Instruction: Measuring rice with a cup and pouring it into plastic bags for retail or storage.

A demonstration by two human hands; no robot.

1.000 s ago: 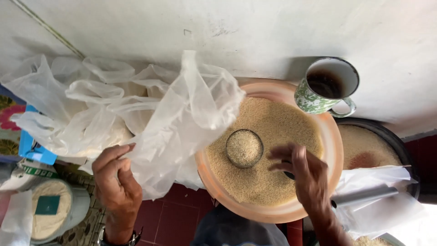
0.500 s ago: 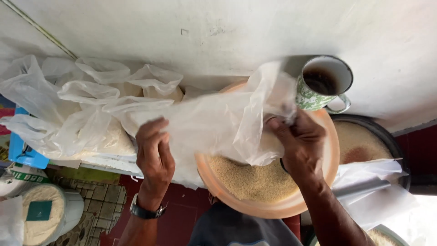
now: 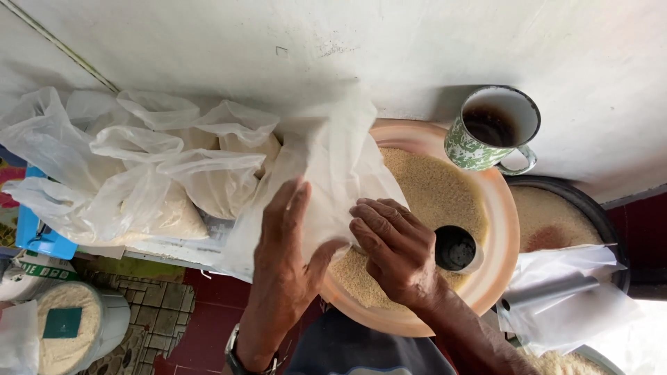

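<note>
My left hand (image 3: 285, 257) holds a thin, translucent white plastic bag (image 3: 326, 167), fingers spread over its side and thumb tucked under. My right hand (image 3: 396, 253) grips the same bag's lower edge over a round orange tray (image 3: 501, 229) heaped with pale grain. A small dark scoop cup (image 3: 455, 248) sits in the grain just right of my right hand, apart from it. A green-patterned enamel mug (image 3: 479, 142) with dark liquid stands at the tray's far edge.
Filled, tied plastic bags (image 3: 174, 201) lie to the left on a ledge by a blue object (image 3: 42, 239). A white bucket of grain (image 3: 69, 333) stands lower left. A dark basin of grain (image 3: 556, 215) and loose plastic sheets (image 3: 563, 298) are at the right.
My right hand left the scoop cup and took hold of the bag. Both hands then drew the bag lower over the tray's near side, uncovering the cup.
</note>
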